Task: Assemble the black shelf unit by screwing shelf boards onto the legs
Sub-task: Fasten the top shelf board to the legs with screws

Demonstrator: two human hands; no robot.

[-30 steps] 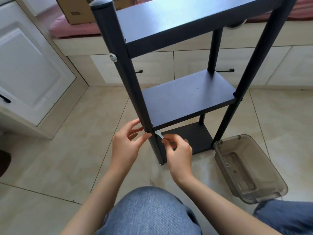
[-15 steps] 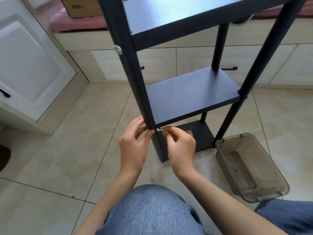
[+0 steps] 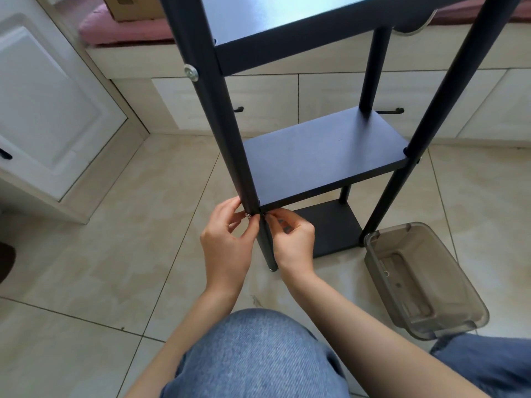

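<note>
My left hand pinches a small silver screw against the front leg. At three o'clock of it, my right hand has fingertips pinched together under the middle shelf board; what they hold I cannot tell.

Near leg: upright black post directly ahead; both hands work against it, left hand on its left side, right hand on its right.
Middle shelf board: closes the space above the right hand.
Bottom shelf board: lies low behind the right hand; an open gap separates the two boards.
Plastic bin: on the floor, just beside the right front leg, blocking that side.
Tiled floor: open room left of the unit.
Cabinet: bounds the far left.
</note>
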